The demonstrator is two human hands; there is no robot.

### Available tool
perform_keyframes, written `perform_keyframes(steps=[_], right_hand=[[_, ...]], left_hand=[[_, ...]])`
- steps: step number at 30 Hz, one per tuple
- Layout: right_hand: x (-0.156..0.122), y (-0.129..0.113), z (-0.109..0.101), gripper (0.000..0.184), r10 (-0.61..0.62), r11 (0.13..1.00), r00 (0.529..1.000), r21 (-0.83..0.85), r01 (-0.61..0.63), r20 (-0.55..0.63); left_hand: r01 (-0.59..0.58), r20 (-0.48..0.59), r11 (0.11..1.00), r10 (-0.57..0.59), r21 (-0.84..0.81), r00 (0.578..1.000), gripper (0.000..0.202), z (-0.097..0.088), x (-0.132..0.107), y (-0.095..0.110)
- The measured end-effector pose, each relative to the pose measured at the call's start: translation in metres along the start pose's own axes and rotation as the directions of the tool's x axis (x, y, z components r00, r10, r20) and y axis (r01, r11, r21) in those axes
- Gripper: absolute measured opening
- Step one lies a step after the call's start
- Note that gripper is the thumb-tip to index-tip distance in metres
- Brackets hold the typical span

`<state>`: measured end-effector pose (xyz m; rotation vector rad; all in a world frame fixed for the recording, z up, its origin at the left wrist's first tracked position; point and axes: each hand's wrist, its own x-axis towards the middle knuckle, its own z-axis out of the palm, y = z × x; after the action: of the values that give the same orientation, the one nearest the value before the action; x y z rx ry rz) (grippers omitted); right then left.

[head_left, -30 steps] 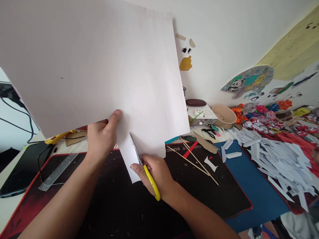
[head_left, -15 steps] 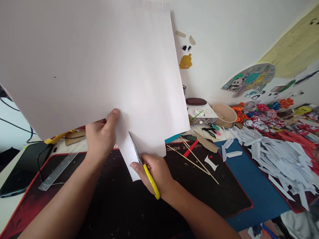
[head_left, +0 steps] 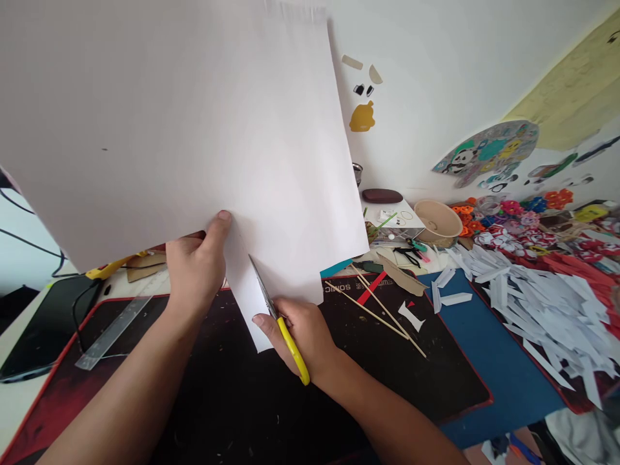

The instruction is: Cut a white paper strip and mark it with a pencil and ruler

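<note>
A large white sheet of paper (head_left: 184, 123) is held up in front of me and fills the upper left of the view. My left hand (head_left: 196, 268) pinches its lower edge, thumb on the front. My right hand (head_left: 303, 336) grips yellow-handled scissors (head_left: 278, 323), whose blades point up into the sheet's lower edge. To the left of the blades, a narrow strip of the paper (head_left: 249, 303) hangs down, partly cut from the sheet.
A black desk mat with red trim (head_left: 242, 400) lies below my hands, with a clear ruler (head_left: 113, 329) at left and wooden skewers (head_left: 378, 313) at right. Several white paper strips (head_left: 537, 303) pile on a blue mat (head_left: 484, 361). A tan bowl (head_left: 436, 223) stands by the wall.
The sheet and my left hand have shifted slightly left and up; the scissors have stayed at the cut.
</note>
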<state>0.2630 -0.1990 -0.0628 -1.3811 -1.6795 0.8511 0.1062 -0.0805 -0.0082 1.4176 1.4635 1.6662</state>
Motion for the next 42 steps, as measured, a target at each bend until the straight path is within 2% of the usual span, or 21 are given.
perform_keyframes(steps=[16, 23, 38, 42], right_hand=[[-0.0006, 0.0001, -0.0009, 0.050, 0.011, 0.999, 1.000, -0.035, -0.011, -0.003], [-0.0012, 0.0004, -0.0010, 0.051, 0.015, 0.996, 1.000, -0.093, -0.017, -0.015], [-0.0012, -0.0025, -0.0011, 0.047, 0.020, 0.999, 0.999, -0.044, -0.021, -0.028], [-0.0016, -0.0015, -0.0006, 0.047, 0.008, 0.999, 0.999, -0.036, -0.010, -0.039]], left_hand=[[0.002, 0.007, 0.999, -0.002, -0.047, 1.000, 0.030, 0.0019, 0.0013, -0.0029], [0.020, 0.010, 0.999, -0.020, -0.036, 1.000, 0.035, 0.0018, 0.0019, -0.0026], [0.057, 0.035, 0.997, -0.055, -0.044, 0.998, 0.044, 0.0001, 0.0025, -0.0068], [0.066, 0.041, 0.996, -0.064, -0.058, 0.997, 0.037, -0.0003, 0.0031, -0.0097]])
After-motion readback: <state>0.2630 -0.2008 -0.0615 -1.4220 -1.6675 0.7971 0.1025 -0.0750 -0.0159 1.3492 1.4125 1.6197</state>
